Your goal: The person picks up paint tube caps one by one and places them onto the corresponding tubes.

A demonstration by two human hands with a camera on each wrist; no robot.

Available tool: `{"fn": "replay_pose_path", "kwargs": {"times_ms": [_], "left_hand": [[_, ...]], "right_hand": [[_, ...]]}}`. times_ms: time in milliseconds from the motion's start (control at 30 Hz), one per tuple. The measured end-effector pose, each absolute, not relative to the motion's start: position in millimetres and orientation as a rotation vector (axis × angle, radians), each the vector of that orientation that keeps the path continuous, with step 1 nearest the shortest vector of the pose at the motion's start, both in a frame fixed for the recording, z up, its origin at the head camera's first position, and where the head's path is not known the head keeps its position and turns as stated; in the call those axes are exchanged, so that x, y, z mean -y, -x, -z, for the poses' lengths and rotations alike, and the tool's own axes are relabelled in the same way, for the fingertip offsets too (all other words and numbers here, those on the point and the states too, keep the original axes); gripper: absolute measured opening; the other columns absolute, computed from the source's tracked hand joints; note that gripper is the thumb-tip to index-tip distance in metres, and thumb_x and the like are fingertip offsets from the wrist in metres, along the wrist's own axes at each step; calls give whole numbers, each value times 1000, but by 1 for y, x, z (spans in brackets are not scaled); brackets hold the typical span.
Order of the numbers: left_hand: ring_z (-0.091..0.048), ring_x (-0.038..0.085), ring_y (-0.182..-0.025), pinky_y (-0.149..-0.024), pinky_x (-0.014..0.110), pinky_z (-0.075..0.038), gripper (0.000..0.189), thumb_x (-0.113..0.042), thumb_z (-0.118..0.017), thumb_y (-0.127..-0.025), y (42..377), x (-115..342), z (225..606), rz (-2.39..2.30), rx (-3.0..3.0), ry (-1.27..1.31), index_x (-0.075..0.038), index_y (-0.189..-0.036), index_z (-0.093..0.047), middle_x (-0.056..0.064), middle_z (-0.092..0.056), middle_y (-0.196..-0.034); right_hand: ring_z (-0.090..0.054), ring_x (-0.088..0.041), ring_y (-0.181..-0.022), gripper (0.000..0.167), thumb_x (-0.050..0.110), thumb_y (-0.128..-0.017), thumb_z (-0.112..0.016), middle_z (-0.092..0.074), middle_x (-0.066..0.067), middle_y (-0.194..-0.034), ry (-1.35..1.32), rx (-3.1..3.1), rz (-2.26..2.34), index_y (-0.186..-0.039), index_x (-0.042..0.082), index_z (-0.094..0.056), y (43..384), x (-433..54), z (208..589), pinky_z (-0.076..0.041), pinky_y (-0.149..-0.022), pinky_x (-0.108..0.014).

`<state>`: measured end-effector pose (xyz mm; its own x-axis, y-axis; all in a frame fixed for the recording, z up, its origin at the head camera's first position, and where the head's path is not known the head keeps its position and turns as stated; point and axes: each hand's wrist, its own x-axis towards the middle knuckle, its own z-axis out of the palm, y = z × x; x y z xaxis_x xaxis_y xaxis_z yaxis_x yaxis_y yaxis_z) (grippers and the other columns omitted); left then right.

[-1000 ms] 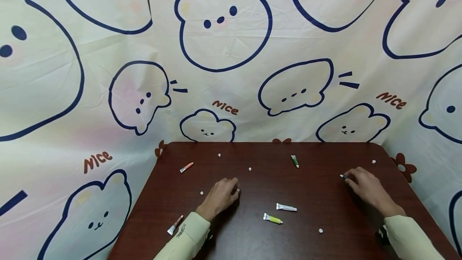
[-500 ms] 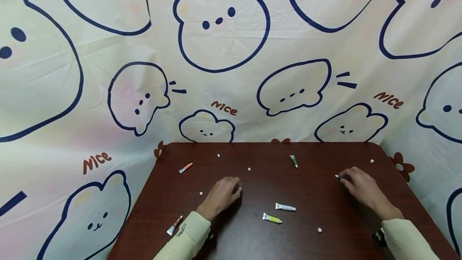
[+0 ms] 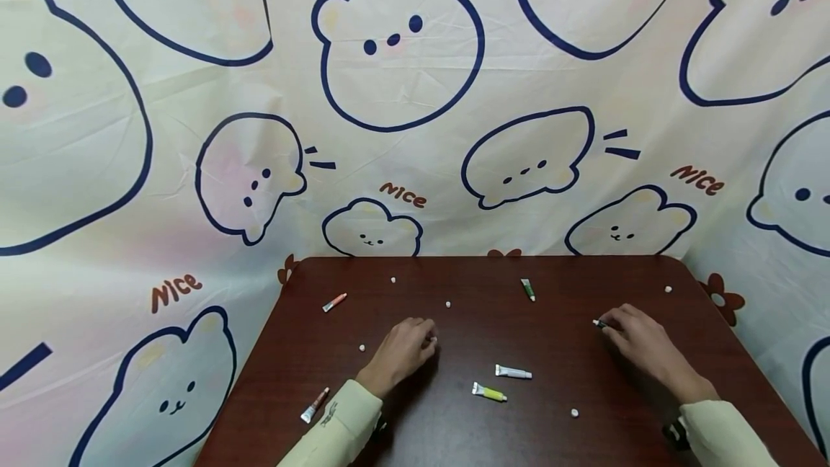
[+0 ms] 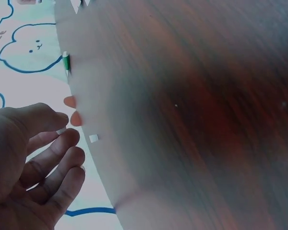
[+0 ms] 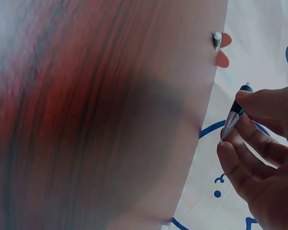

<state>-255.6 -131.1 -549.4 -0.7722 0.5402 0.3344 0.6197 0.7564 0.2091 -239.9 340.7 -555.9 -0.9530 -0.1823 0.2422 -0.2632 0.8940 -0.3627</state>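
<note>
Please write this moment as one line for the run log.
left hand: pinches small white piece | right hand: holds dark tube | yellow tube, pale tube: lying on table

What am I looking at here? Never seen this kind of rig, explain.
No machine here: just a person's left hand and right hand, both bare. The wide pictures come from a head-worn camera looking forward and down; the two close ones come from a camera on each wrist. On the table lie an orange tube, a brown tube, a green tube, a white tube, a yellow tube and scattered small white pieces. The right hand pinches a dark tube. The left pinches a tiny white object, mostly hidden.
</note>
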Motion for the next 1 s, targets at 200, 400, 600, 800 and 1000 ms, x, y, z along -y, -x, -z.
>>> {"fn": "replay_pose_path", "kwargs": {"times_ms": [200,400,600,800,1000], "left_hand": [[-71,16,-89,-77,30,-61,10,-13,-84,-96,255,127,547,452,2707,908,-12,-101,-74,2,-76,-94],[-69,15,-89,-78,30,-60,12,-16,-84,-97,254,125,547,453,2728,893,-13,-102,-73,2,-74,-96],[-67,14,-87,-78,29,-59,9,-17,-82,-99,254,124,548,416,2699,908,-13,-102,-74,0,-73,-94],[-66,14,-87,-78,30,-59,6,-19,-79,-102,253,122,546,416,2694,923,-14,-102,-75,-2,-74,-94],[-66,14,-84,-75,29,-57,9,-19,-84,-97,255,119,547,413,2638,955,-15,-99,-75,-3,-76,-91]], "right_hand": [[-61,-15,-84,8,6,-98,-78,-67,-5,-100,-363,2846,-601,-106,6,-77,237,-332,557,-53,-68,-37],[-59,-11,-82,7,7,-99,-78,-66,-2,-99,-376,2856,-612,-105,8,-77,236,-325,557,-52,-67,-34],[-59,-11,-82,7,8,-98,-79,-65,-1,-99,-400,2852,-586,-105,10,-77,235,-319,557,-53,-67,-35],[-56,-8,-81,8,9,-98,-80,-65,1,-100,-428,2853,-555,-105,11,-78,234,-315,557,-50,-66,-33],[-53,-7,-81,9,9,-98,-80,-65,1,-100,-447,2855,-544,-106,11,-78,232,-307,555,-49,-67,-32]]}}
